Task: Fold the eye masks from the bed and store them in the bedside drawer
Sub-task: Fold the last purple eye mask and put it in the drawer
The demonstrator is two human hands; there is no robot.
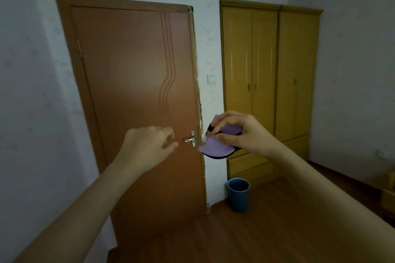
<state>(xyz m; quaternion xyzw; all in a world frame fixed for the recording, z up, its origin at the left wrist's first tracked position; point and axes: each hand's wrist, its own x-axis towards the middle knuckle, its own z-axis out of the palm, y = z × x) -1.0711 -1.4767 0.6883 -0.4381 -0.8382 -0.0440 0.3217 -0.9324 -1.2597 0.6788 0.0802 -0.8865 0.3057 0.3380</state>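
While your R hand [239,132] pinches the folded mask [215,145] midair, your L hand [147,145] hangs loosely curled, w/ nothing held

A home bedroom — brown door [136,96], yellow wardrobe [271,83] (drawers below), blue bin [238,195], wood floor [245,239].

Brown wooden door [132,100], shut, with 3 wavy grooves down its right side and a silver lever handle [190,139] at the right edge. White light switch [211,79] on the pale wall [30,92] just right of the door frame. Yellow wooden wardrobe [269,83] further right, drawers at its base. Blue waste bin [238,194] on the dark wood floor [267,230], near the wall corner.
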